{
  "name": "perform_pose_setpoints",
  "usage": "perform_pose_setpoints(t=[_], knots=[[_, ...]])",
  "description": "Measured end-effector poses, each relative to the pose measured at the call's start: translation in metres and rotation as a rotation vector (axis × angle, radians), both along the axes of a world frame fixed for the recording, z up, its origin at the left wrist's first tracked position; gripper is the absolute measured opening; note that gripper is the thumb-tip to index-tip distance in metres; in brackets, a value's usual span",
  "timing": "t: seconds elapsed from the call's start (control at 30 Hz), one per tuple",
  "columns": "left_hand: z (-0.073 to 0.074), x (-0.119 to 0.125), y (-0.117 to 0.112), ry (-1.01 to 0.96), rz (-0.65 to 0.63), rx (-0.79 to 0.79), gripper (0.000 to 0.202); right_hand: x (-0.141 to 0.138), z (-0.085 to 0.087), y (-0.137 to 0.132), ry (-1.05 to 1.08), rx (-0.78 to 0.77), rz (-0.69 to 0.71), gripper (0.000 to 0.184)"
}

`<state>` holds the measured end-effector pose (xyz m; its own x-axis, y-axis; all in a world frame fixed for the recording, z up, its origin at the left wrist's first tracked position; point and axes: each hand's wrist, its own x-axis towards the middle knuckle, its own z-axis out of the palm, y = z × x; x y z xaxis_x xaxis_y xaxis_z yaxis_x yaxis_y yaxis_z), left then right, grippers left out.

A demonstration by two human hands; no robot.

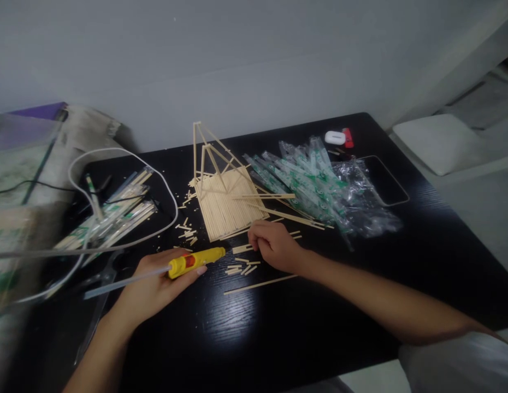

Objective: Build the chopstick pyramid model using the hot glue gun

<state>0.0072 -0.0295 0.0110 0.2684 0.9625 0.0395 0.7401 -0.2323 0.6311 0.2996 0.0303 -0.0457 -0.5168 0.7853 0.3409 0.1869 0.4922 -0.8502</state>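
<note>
Black table (278,327): left fingers (192,274) clasp glue gun (196,261), right fingers (256,236) pinch short stick (240,249).

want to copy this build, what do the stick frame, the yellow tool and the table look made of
Stick frame: pale matte unpainted wood or bamboo sticks. Yellow tool in the left hand: smooth plastic, by its sheen. Table: black, grain lines under the glare; wood veneer or laminate, unclear.
</note>
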Motion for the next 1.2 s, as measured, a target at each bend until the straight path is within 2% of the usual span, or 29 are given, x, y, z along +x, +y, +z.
perform_pose_setpoints(t=[0.07,0.2,0.33,0.47,0.63,0.87,1.0,1.07,1.2], knots=[[-0.001,-0.001,-0.001,-0.027,0.02,0.029,0.029,0.0,0.001,-0.001,0.0,0.017,-0.007,0.028],[-0.006,0.008,-0.004,-0.076,0.143,0.015,0.027,-0.001,0.003,-0.004,-0.047,0.089,-0.009,0.025],[-0.013,0.024,-0.008,-0.105,0.217,-0.026,0.026,-0.004,0.004,-0.01,-0.12,0.253,-0.001,0.02],[-0.023,0.034,-0.011,-0.124,0.268,-0.002,0.023,-0.006,0.003,-0.014,-0.193,0.407,0.001,0.015],[-0.036,0.039,-0.016,-0.139,0.32,0.055,0.024,-0.007,0.003,-0.015,-0.22,0.431,0.015,0.011],[-0.044,0.039,-0.019,-0.106,0.291,0.215,0.034,-0.007,0.002,-0.014,-0.226,0.422,0.022,0.012],[-0.039,0.032,-0.014,0.015,0.174,0.326,0.037,-0.007,0.002,-0.014,-0.242,0.397,0.031,0.011],[-0.036,0.03,-0.011,0.096,0.139,0.313,0.04,-0.007,0.001,-0.014,-0.246,0.38,0.035,0.011],[-0.035,0.03,-0.004,0.257,0.166,0.256,0.046,-0.006,-0.001,-0.014,-0.254,0.369,0.034,0.012]])
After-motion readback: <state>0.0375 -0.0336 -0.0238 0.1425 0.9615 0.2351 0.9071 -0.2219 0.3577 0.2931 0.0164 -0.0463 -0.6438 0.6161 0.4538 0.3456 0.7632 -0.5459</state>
